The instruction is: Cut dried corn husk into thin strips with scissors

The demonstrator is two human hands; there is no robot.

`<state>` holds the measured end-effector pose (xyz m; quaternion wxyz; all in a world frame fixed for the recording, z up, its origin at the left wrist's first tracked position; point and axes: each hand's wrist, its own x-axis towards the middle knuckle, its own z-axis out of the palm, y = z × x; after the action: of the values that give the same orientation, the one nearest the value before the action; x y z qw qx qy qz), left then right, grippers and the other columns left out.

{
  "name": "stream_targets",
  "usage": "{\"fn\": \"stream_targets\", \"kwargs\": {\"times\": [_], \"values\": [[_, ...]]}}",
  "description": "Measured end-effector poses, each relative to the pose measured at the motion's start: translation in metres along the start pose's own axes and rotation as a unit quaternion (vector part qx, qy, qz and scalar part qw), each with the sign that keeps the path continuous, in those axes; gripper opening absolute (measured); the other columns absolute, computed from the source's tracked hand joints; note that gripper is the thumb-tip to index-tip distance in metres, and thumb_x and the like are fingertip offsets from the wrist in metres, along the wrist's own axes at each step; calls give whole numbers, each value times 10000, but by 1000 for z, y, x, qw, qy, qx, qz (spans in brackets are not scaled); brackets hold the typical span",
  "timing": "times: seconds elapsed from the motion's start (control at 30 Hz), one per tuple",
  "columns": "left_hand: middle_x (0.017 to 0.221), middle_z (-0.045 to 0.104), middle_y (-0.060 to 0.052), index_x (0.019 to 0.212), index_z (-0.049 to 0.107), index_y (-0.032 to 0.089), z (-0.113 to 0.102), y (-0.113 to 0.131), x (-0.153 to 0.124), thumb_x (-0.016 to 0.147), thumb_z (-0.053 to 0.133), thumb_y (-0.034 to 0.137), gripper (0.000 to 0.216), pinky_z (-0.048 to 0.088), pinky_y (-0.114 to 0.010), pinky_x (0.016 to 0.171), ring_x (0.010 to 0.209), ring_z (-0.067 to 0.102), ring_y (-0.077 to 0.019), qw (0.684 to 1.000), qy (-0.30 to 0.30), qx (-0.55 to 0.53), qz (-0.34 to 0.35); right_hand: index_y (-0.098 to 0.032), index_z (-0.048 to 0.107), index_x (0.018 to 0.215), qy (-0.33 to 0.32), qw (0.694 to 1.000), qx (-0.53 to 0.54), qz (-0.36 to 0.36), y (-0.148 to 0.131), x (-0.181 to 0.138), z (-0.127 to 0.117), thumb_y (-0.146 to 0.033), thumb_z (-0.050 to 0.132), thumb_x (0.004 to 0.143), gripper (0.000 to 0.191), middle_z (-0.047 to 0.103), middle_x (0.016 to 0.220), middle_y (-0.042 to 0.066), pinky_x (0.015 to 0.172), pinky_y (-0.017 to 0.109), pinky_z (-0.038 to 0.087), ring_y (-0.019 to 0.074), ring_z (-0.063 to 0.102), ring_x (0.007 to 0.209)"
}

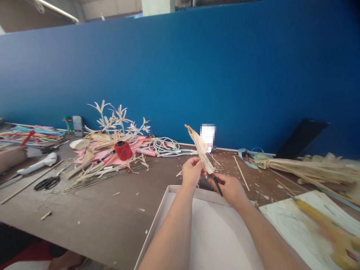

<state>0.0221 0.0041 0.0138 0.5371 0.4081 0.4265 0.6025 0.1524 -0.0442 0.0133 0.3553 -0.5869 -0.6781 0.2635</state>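
Scissors (47, 182) are lying left of the red spool (123, 150), apparently parked within reach. Near the box's (157, 221) far edge, the left hand (192, 171) is pinching the tilted husk (200, 146), seemingly steadying it. The right hand (228, 186) is gripping a black-handled tool (218, 186) by the husk's lower end. Rightmost, the glue gun (323, 221) is resting on paper (284, 215), perhaps sparing the table (112, 221).

One held strip (199, 144), wearer's two hands (192, 170) (231, 187), one box (219, 236), one red spool (123, 151), one yellow glue gun (319, 219)
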Motion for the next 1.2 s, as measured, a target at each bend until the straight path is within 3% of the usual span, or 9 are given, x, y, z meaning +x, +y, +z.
{"fn": "stream_targets", "kwargs": {"times": [0.3,0.63,0.97,1.2], "values": [[478,528,23,720,563,129,-2,-1,0,686,586,297,173,445,-203,423,401,492,-79,1000,-5,8,8,-206,687,914,-8,999,-38,-10,0,-1,-1,-502,500,734,394,578,538,-10,481,221,325,141,466,517],[496,546,19,733,563,138,-2,-5,2,685,589,292,163,450,-201,426,421,509,-84,1000,-8,17,7,-253,686,851,40,993,-109,-11,5,-1,1,-478,497,724,320,617,604,2,480,220,330,156,487,546],[501,551,12,730,561,132,-1,-3,1,690,577,259,134,465,-218,433,431,517,-94,1000,-6,13,4,-231,672,834,25,994,-100,-26,3,-2,0,-475,475,760,322,560,557,-16,503,213,338,142,463,547],[500,543,14,738,556,131,-2,-3,2,693,578,277,155,461,-216,423,420,513,-92,1000,0,11,9,-229,684,928,15,998,-56,-4,4,-1,1,-463,535,719,348,638,624,-1,520,229,369,155,516,573]]}}
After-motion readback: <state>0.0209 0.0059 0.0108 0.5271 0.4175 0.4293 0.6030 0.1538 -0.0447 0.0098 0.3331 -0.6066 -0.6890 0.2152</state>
